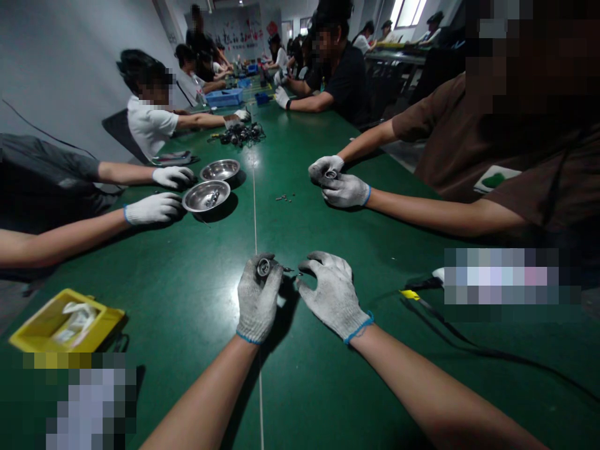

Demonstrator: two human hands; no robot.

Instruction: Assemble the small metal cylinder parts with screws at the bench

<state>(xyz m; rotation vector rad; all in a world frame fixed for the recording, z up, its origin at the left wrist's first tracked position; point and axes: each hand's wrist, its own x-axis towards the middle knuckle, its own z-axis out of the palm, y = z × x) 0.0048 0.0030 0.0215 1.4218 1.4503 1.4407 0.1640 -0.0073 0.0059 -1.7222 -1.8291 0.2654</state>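
Note:
My left hand [257,300], in a grey-white knit glove with a blue cuff, is closed around a small round metal part [264,268] whose hollow end faces me. A thin dark pin-like piece [288,269] sticks out to the right from between its fingers. My right hand [330,294], gloved alike, is just to the right, with thumb and forefinger curled together around a tiny metal piece [300,274]. That piece is too small to name exactly. Both hands are above the green table [328,387], a short gap apart.
Two steel bowls [206,197] stand at left by a co-worker's gloved hands [157,208]. Several tiny metal pieces [284,197] lie ahead. Another co-worker's hands [344,187] hold a round part. A yellow bin [65,322] is left; a black cable [450,328] crosses the right.

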